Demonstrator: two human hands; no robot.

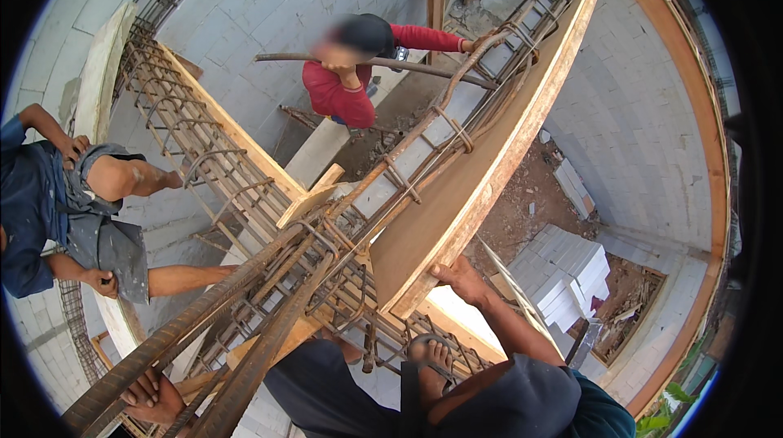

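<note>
My right hand (462, 280) grips the near end of a long plywood formwork panel (481, 193), with the thumb on its edge. The panel stands on edge beside a rebar cage (408, 173) running away to the upper right. At the lower left my left hand (155, 397) is closed at thick ribbed rebar rods (188, 324), which partly hide its fingers. Those rods slant up to a joint of rebar and stirrups (318, 254). My sandalled foot (435, 360) rests on the steel below the panel's near end.
Below, a person in red sleeves (347, 103) holds a metal bar (408, 68), one hand on the cage. At left, a person in grey shorts (102, 230) sits by another rebar cage (196, 136). Pale blocks (555, 275) are stacked on the ground below, inside block walls (644, 103).
</note>
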